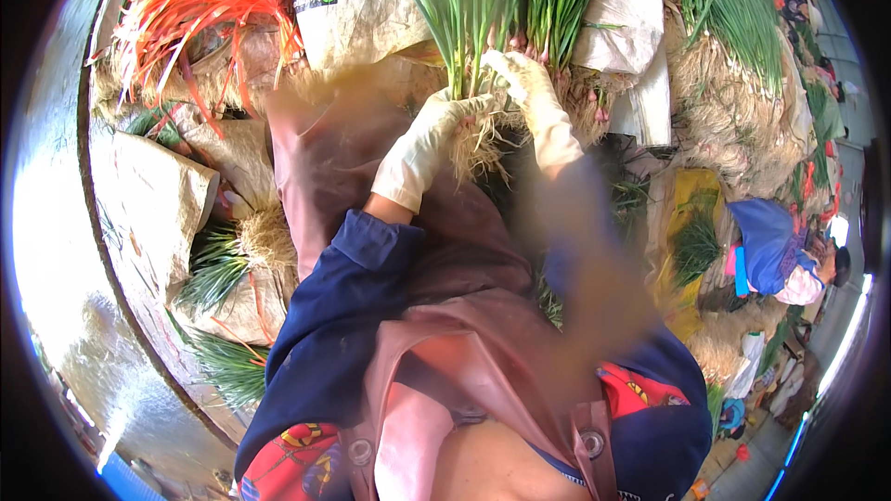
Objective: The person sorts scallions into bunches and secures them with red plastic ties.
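- While both gloved hands work at 12 o'clock, the left hand (422, 144) is clamped around the green onion bunch (464, 28) at its roots.
- The right hand (534, 93) pinches the same bunch just beside it.
- Judged progress: finished bundles (223, 260) lie at 9 o'clock; loose stalks (733, 9) remain at 2 o'clock.

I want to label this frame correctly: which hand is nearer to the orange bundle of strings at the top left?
Left. The left hand grips green onion roots, right of the orange bundle. The right hand is farther right, beyond the left hand.
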Tool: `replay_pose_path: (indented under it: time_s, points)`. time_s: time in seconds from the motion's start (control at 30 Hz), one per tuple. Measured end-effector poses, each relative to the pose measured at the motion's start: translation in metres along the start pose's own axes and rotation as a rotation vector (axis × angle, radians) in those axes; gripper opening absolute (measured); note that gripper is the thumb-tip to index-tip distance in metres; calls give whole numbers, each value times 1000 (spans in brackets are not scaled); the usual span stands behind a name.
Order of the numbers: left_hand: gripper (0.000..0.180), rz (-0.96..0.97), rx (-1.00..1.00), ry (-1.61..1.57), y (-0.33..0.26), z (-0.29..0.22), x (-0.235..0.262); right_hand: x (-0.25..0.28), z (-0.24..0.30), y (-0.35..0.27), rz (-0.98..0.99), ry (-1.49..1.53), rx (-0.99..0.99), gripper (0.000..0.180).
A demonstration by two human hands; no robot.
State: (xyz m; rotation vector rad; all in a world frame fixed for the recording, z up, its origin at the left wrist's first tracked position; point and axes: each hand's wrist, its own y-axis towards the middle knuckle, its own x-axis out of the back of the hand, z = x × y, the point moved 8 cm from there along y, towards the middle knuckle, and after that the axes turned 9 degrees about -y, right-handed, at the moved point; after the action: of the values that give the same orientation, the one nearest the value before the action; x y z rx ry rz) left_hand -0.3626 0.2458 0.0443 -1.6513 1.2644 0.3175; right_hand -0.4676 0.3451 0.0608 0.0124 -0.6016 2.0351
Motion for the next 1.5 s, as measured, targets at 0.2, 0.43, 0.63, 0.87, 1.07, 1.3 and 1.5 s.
replay_pose_path:
  time_s: [0.2, 0.43, 0.63, 0.87, 1.07, 1.3, 1.5]
  points:
    - [30, 156, 138, -298, -14, 8, -7, 17, 34, -15, -319, -882, 343, 22]
    - [32, 61, -19, 18, -46, -29, 2, -19, 21, -84, 548, -1144, 331, 25]
    - [32, 164, -108, -73, -11, -25, -11, 53, 60, 9, -378, -1425, 37, 37]
    - [25, -38, -219, 113, -5, -27, -18, 46, 27, 13, 6, -903, -10, 32]
    - [22, -44, -9, 117, -3, -5, -19, 12, -4, 3, 128, -22, -13, 31]
    - [24, 27, 159, -292, -21, 11, -18, -15, -16, -14, 541, 589, -145, 22]
    - [21, -25, 202, -244, -15, 24, -6, 0, -16, -9, 159, 197, 41, 17]
